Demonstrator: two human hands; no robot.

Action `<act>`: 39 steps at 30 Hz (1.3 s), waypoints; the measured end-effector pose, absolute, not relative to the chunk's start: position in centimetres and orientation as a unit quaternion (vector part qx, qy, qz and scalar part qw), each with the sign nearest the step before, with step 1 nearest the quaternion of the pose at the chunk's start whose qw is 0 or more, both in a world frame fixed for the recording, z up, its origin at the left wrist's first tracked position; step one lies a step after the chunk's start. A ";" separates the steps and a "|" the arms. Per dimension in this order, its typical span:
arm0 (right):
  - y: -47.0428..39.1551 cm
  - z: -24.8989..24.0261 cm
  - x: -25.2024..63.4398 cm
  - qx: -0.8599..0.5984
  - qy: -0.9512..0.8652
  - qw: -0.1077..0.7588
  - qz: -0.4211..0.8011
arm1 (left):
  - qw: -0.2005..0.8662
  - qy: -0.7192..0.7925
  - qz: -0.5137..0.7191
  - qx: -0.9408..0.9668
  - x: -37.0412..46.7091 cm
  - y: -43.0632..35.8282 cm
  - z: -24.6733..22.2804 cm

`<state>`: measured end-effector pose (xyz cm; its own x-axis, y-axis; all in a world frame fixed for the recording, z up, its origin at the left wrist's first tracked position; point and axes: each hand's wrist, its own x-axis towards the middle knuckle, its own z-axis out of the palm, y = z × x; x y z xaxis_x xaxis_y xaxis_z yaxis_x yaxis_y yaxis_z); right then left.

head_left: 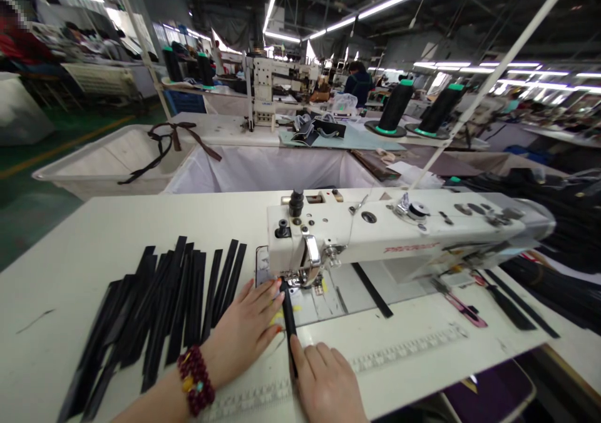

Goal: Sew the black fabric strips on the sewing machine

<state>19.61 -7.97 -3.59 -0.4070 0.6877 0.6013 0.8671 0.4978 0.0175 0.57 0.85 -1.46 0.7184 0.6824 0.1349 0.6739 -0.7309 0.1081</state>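
Black strip touches spread left fingers and curled right fingers, whose grip is unclear.

The left hand lies palm down just in front of the sewing machine's needle end, its fingers stretched toward the machine and the thumb spread apart from them. The left forearm slants toward that same end, the wrist low. The right hand sits farther out from the machine, back uppermost, index finger reaching toward the needle end, the other fingers bent; its thumb is hidden.
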 end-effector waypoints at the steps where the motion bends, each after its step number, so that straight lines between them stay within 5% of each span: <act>1: -8.0 -3.6 19.6 -0.474 -0.822 0.271 -0.163 | 0.023 0.366 0.082 0.927 0.6 0.8 -1.5; 11: -7.9 -3.0 19.8 -0.492 -0.824 0.255 -0.116 | 0.020 0.382 0.101 0.918 1.0 0.8 -2.1; 20: -10.2 -4.9 21.1 -0.419 -0.829 0.347 -0.131 | -0.017 0.344 0.082 0.935 0.7 -1.5 -1.4; 39: -6.6 -2.5 21.2 -0.456 -0.844 0.283 -0.003 | 0.014 0.393 0.043 0.918 1.6 1.5 -1.0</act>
<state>21.24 -6.55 -2.48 -0.4232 0.7678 0.4810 0.7714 0.5838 -0.2532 1.60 1.49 -0.96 0.6869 0.7235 0.0682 0.7211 -0.6902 0.0595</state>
